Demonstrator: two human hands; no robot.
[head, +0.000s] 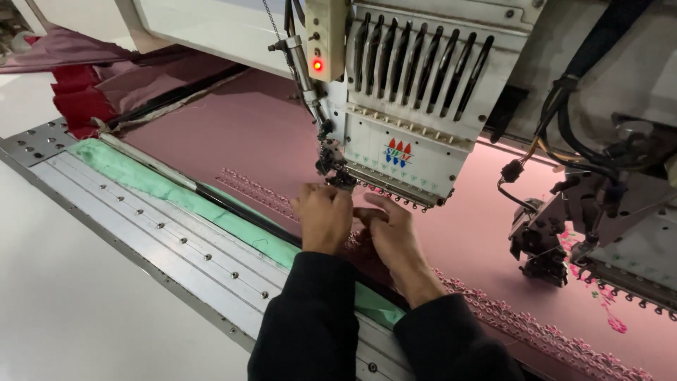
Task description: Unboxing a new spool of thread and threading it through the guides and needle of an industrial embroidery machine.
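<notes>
Both hands at the needle row, on the pink fabric

Your left hand [323,215] and right hand [391,236] rest fingers curled on pink fabric [247,134] just under the embroidery head [402,106]; can't tell what they pinch; beaded trim [522,321] runs right of them

There was little of that kind to see. One small label [398,152] sat on the white front plate of the embroidery head [416,106], low and near its middle, just above the row of needles. It was a compact emblem: three short upright shapes side by side in red and blue, with a strip of small lettering across them, too small to make out from where I stood. Higher up, on a cream-coloured switch box [325,39] at the head's left edge, a round red indicator lamp [317,65] glowed. No packages, signs or screens showed anywhere around the machine.
</notes>
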